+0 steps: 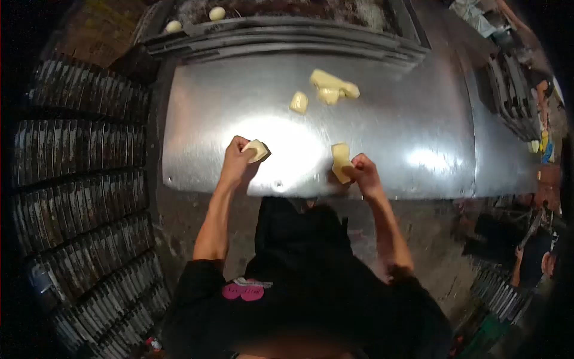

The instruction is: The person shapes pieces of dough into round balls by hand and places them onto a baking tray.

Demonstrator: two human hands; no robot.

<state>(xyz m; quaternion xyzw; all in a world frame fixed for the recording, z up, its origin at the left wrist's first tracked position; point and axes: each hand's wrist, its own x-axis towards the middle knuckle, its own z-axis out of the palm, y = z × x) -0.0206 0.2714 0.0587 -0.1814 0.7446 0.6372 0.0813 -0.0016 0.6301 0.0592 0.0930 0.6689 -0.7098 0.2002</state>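
The left hand (235,158) is at the near part of the tabletop (206,113), its fingers pinched together on a piece (257,151) of pale dough. The right hand (365,173), well apart from it, also has its fingers closed up, gripping the lower side of a strip (341,157) of dough that sticks up and away from the body. Whether either piece touches the metal is hard to tell.

Farther back, between the hands, a small lump (298,102) lies just beside a clump (327,82) of dough, whose parts touch one another. A bright glare covers the surface between the hands.

Stacked trays (281,40) take up the far side; two pale balls (216,13) sit there, toward the left. A tall rack (89,137), packed with more trays, stands along the left, off the tabletop. To the right, another stack (513,96) stands beyond a seam in the metal, and parts of other people (534,254) show at the blurred edge.
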